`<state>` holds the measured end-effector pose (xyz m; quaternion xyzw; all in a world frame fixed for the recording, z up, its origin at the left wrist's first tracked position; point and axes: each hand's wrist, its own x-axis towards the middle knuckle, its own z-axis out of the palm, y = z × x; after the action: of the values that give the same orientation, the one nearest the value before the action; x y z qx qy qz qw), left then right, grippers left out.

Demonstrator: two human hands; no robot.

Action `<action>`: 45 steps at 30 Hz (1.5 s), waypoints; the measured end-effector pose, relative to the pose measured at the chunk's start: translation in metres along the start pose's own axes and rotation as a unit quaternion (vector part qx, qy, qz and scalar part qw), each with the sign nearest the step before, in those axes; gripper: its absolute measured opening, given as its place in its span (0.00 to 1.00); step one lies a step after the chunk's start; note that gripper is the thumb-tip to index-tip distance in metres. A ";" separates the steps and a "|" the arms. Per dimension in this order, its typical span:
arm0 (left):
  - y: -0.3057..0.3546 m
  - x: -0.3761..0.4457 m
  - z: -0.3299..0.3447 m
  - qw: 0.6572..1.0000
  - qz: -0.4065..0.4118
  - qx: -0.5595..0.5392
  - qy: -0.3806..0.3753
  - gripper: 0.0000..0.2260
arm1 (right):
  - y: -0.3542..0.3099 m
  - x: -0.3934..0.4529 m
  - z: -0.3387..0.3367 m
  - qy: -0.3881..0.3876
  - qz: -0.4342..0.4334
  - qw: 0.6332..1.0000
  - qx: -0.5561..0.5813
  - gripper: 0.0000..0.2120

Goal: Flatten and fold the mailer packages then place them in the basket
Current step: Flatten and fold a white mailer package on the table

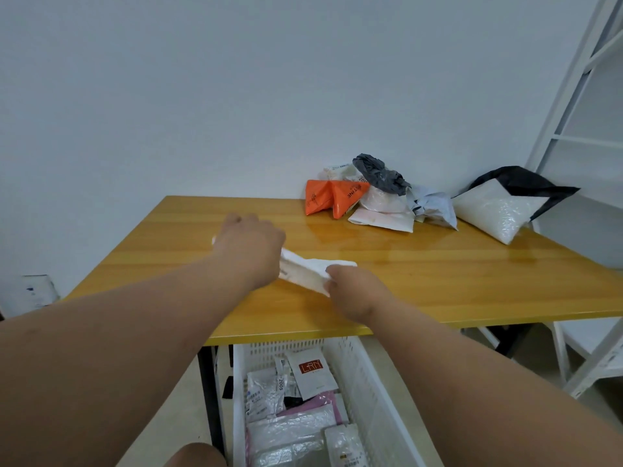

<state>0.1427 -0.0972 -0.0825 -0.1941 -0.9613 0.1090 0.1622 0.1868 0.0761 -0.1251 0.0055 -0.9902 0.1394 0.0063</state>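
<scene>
A yellow wooden table (pixel 438 281) with a glossy top fills the middle of the scene, set against a plain pale wall (pixel 236 79) at the far side. A dark table leg (pixel 209 392) stands under its near left corner. On the right a white metal shelving frame (pixel 573 112) rises past the table's far right corner, with more white bars lower down near the floor. At the far left, low against the wall, sits what may be a white box (pixel 32 293), too blurred to tell.
</scene>
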 end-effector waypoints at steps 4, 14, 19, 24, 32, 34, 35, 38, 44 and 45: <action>-0.003 -0.005 -0.015 0.960 -0.051 -0.124 0.247 0.30 | -0.008 0.005 -0.024 0.087 0.028 0.988 0.128 0.09; -0.017 -0.007 -0.006 0.906 -0.063 -0.225 0.354 0.27 | -0.025 -0.002 -0.059 0.154 0.118 0.828 0.525 0.08; -0.013 -0.014 0.028 0.972 0.015 -0.193 0.137 0.28 | -0.008 0.011 -0.036 0.134 0.165 0.844 0.493 0.11; -0.001 -0.026 0.079 0.968 0.069 -0.177 -0.167 0.33 | 0.009 0.028 0.005 0.140 0.145 0.957 0.206 0.24; 0.016 -0.011 0.099 0.963 0.060 -0.193 -0.177 0.27 | 0.005 0.027 0.044 0.002 0.000 0.999 -0.052 0.30; 0.020 -0.012 0.103 0.962 0.039 -0.195 -0.188 0.28 | 0.007 0.024 0.057 -0.045 -0.014 0.997 -0.068 0.33; 0.022 -0.014 0.105 0.960 0.028 -0.194 -0.201 0.29 | 0.008 0.022 0.063 -0.058 -0.017 0.995 -0.074 0.33; 0.026 -0.018 0.108 0.961 0.013 -0.181 -0.210 0.30 | 0.014 0.020 0.069 -0.069 -0.014 0.995 -0.076 0.34; 0.026 -0.018 0.106 0.959 0.014 -0.176 -0.224 0.29 | 0.014 0.022 0.071 -0.067 -0.021 0.994 -0.088 0.34; 0.026 -0.018 0.106 0.958 0.015 -0.176 -0.224 0.29 | 0.014 0.022 0.071 -0.065 -0.021 0.994 -0.088 0.34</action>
<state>0.1301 -0.0965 -0.1923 -0.2041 -0.9741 -0.0187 -0.0959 0.1641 0.0693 -0.1968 0.0350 -0.9966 0.0505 -0.0543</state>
